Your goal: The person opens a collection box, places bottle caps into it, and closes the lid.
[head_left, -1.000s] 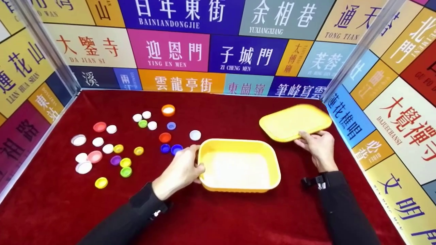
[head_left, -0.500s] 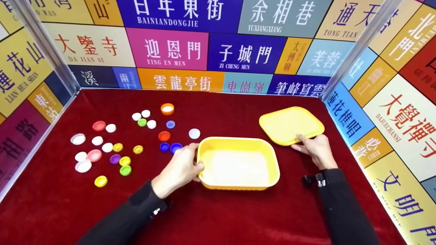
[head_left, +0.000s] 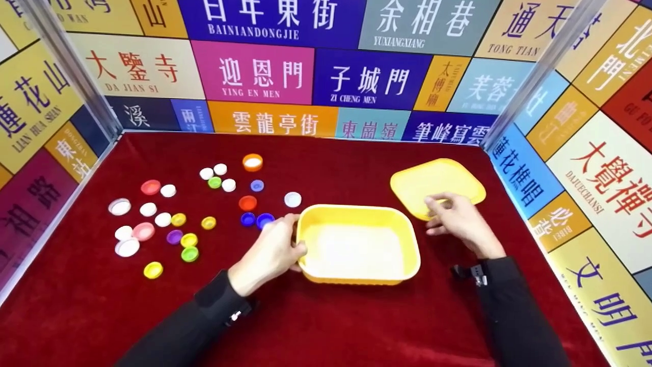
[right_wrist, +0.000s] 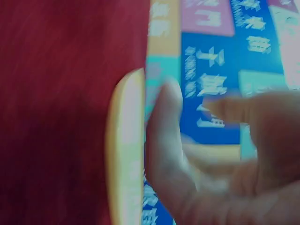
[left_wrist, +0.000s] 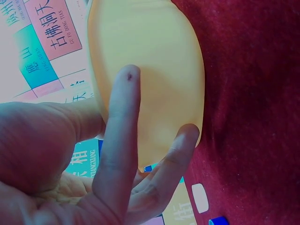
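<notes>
My left hand grips the left wall of a yellow plastic box, thumb over the rim and fingers along the outside. The box has no lid on it, and nothing lies inside. In the left wrist view, fingers spread across the outer side of the box. A flat yellow lid lies on the cloth at the back right. Just above its near edge is my right hand, holding nothing. The right wrist view shows the lid edge-on beside the fingers, thumb apart from them.
Several bottle caps in many colours lie scattered to the left, among them a purple cap, a yellow cap and an orange cap. A pale cap sits close behind the box. Printed walls enclose the red cloth.
My right hand has put the lid down on the cloth, let go of it and drawn a little to the left. The left hand keeps its hold on the box.
</notes>
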### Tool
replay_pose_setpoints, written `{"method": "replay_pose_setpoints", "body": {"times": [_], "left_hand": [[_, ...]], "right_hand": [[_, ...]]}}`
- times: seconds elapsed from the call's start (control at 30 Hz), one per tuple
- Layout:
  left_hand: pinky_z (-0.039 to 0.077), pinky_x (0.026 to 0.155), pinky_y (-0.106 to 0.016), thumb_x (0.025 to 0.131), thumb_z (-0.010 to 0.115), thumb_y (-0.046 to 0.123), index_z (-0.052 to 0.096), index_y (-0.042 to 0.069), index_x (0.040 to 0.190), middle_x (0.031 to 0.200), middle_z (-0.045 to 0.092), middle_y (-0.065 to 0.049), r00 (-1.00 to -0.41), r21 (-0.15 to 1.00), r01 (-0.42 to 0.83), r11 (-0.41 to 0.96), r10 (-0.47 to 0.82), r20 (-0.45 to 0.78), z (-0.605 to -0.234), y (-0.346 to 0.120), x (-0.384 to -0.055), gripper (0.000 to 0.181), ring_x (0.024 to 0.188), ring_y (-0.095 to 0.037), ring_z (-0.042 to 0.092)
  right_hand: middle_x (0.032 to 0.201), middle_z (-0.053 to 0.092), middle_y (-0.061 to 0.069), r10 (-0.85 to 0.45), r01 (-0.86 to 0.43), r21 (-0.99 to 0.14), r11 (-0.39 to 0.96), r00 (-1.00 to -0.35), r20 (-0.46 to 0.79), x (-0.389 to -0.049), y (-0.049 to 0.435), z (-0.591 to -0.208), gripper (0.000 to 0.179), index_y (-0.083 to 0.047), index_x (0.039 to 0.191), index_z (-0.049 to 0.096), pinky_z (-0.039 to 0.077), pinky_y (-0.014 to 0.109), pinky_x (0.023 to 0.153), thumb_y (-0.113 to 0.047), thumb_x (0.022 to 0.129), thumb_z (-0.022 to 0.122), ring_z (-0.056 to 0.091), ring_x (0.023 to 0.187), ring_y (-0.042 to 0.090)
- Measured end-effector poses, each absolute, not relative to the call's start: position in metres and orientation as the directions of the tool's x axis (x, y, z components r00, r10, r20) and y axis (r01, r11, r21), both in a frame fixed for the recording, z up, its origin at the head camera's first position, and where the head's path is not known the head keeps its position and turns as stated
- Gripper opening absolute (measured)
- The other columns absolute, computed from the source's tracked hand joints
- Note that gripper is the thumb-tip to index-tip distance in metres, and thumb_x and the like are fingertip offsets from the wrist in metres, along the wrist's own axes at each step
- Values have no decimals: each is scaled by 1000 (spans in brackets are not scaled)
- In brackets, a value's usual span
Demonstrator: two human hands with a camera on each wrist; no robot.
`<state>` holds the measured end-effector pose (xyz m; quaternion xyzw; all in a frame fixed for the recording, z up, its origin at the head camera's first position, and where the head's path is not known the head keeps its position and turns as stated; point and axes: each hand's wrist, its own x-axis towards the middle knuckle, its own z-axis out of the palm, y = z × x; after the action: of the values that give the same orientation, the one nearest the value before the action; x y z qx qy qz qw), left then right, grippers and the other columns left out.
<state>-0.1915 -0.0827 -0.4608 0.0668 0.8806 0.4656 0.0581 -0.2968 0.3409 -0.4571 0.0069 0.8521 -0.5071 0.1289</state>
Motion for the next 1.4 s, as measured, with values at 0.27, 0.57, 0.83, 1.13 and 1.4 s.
{"method": "replay_pose_setpoints", "body": {"times": [0.27, 0.57, 0.83, 1.13, 1.4], "left_hand": [[69, 60, -32, 105, 77, -4, 60, -6, 157, 135, 74, -27, -985, 830, 48, 556, 162, -52, -460, -84, -192, 55, 77, -19, 84], [68, 59, -31, 105, 76, -4, 60, -6, 157, 135, 75, -28, -986, 826, 52, 562, 158, -45, -463, -86, -194, 54, 75, -20, 84], [69, 59, -33, 105, 75, -5, 59, -6, 159, 137, 74, -29, -985, 848, 48, 528, 165, -47, -463, -85, -197, 56, 78, -24, 86], [69, 59, -32, 104, 77, -4, 60, -7, 157, 139, 75, -30, -981, 839, 49, 542, 185, -62, -466, -85, -193, 55, 75, -19, 84], [69, 62, -31, 104, 79, 1, 62, -6, 156, 131, 79, -27, -980, 821, 67, 566, 191, -52, -462, -88, -199, 56, 74, -17, 83]], "right_hand": [[130, 73, 27, -327, 126, -866, 484, -892, -312, -277, 312, -435, 60, 5, 159, 58, 75, 44, 83, -37, 118, 72, 84, 100, 27], [120, 76, 21, -414, 109, -805, 583, -813, -410, -270, 308, -431, 50, 6, 149, 65, 74, 43, 80, -21, 110, 82, 85, 96, 28], [111, 79, 19, -438, 102, -794, 599, -789, -432, -269, 309, -429, 44, 8, 145, 65, 74, 39, 77, -14, 110, 81, 87, 84, 25], [111, 79, 20, -419, 126, -801, 585, -799, -432, -261, 309, -437, 44, 9, 148, 65, 74, 39, 75, -8, 109, 78, 84, 78, 23], [111, 80, 21, -398, 103, -805, 585, -828, -395, -259, 308, -433, 43, 8, 148, 70, 74, 39, 74, -6, 107, 77, 85, 78, 24]]}}
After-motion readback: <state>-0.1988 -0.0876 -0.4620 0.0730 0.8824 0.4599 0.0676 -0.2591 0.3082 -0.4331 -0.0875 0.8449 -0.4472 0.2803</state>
